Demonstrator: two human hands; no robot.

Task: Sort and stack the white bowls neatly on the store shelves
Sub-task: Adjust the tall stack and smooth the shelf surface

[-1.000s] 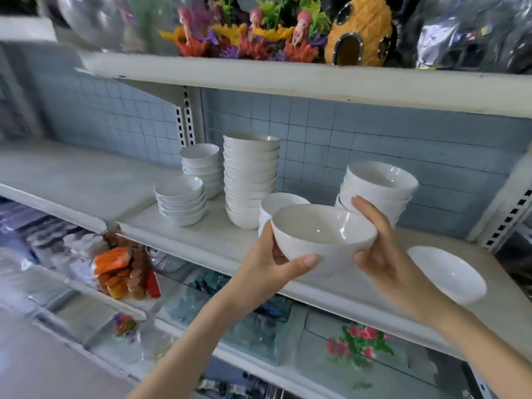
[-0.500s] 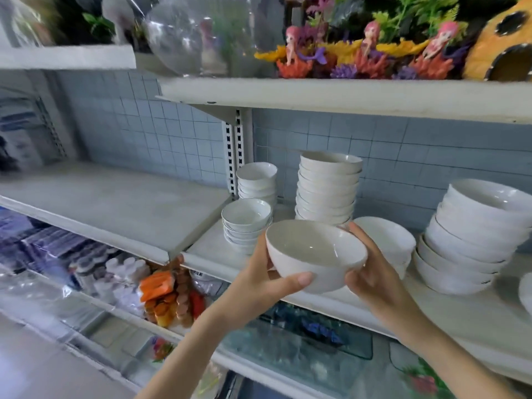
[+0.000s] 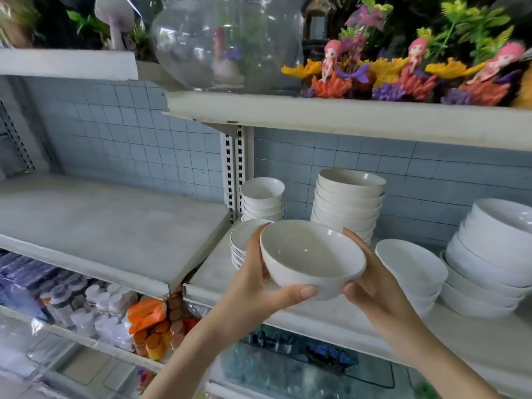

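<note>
Fingers [image 3: 254, 243] around white bowl [image 3: 312, 256]

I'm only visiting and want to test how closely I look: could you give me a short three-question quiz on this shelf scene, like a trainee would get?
1. True or false: the white bowl sits in a two-handed grip, left hand and right hand on opposite sides.
2. The bowl stack directly behind the held bowl stands where? A) on the floor B) at the back, by the tiled wall C) inside a box
3. Fill in: left of the mermaid figurines on the upper shelf stands a clear glass ____.
Key: 1 true; 2 B; 3 fishbowl.
</note>
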